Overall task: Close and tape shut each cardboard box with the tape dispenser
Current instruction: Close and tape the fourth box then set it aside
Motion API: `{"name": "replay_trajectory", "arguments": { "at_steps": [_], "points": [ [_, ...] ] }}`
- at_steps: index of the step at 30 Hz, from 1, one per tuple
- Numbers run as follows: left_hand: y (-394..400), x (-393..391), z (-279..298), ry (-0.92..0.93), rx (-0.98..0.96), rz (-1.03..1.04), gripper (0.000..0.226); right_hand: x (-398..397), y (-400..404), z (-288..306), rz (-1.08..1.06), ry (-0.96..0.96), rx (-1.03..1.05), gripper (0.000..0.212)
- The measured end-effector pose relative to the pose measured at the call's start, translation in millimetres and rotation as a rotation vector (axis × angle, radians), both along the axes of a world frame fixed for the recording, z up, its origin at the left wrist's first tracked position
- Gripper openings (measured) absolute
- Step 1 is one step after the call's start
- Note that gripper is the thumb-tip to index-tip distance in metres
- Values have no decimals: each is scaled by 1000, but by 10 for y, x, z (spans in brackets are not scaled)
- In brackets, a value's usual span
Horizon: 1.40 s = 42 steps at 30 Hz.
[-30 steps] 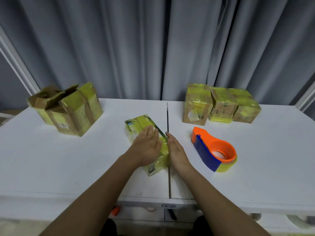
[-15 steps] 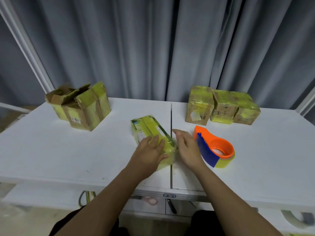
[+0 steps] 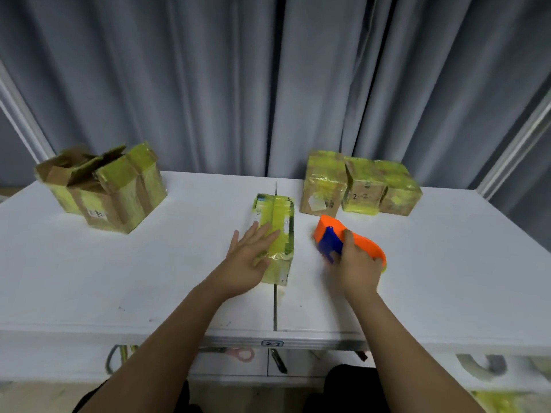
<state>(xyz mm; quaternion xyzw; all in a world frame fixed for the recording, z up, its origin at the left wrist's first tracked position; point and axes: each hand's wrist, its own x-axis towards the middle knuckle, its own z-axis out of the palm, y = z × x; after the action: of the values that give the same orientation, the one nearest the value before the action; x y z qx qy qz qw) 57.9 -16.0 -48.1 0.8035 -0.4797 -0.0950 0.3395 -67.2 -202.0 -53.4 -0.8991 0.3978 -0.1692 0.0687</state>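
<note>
Yellow-taped box [image 3: 275, 231] – long axis front-to-back, L hand [image 3: 249, 257] flat atop

Middle taped box [image 3: 365, 189] of right-hand row: "2-2" handwritten on front face; small tag [image 3: 272, 343] on bench front edge: "2-2".

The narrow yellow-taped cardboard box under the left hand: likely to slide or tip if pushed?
The narrow yellow-taped cardboard box lies flat on its long side, so tipping seems unlikely. Its glossy tape may slide on the smooth white table; the left hand pressing flat probably steadies it.

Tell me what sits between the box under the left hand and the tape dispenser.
Nothing: the head view shows only bare white table between the box and the tape dispenser.
</note>
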Motion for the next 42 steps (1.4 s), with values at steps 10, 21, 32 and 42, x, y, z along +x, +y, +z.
{"name": "replay_trajectory", "arguments": {
  "at_steps": [10, 21, 32, 42],
  "points": [
    [65, -187, 502, 294, -434, 291, 43, -220, 160, 222, 468, -615, -22, 45],
    [187, -220, 590, 258, -480, 169, 27, -196, 225, 244, 600, -512, -131, 50],
    [227, -151, 576, 152, -537, 199, 23, -173, 283, 246, 698, -524, -159, 51],
    [160, -167, 586, 177, -565, 334, 18, -259, 357, 368, 786, -515, 105, 41]
  ]
}}
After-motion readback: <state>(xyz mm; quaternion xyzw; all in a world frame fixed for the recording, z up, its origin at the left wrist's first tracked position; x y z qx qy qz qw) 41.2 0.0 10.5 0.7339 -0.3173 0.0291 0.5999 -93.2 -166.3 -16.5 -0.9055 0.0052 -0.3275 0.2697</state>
